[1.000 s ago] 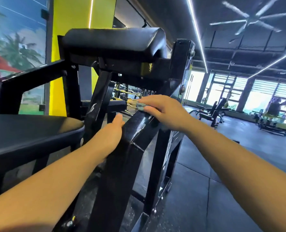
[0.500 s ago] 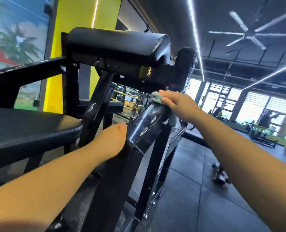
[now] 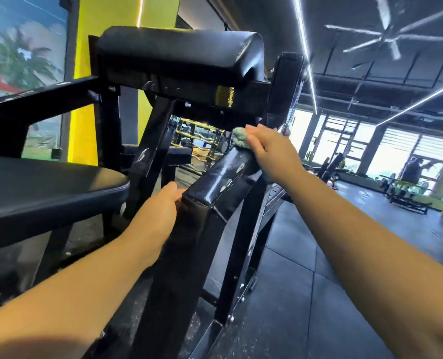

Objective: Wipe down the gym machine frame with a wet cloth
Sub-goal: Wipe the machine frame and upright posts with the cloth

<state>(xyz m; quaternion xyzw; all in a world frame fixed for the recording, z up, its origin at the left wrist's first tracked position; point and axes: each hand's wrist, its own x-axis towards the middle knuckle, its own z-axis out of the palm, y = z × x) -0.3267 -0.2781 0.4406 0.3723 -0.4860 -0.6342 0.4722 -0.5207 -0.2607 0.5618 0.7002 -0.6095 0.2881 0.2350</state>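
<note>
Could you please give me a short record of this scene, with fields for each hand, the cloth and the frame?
Setting: gym with dark floor tiles
Right hand: holds the cloth against the top end of the sloped bar
Cloth: green, bunched, just below the top pad
Left hand: rests against the bar's lower left side, fingers hidden
Bar surface: glossy black with wet streaks
Seat: black pad at left, untouched
</note>
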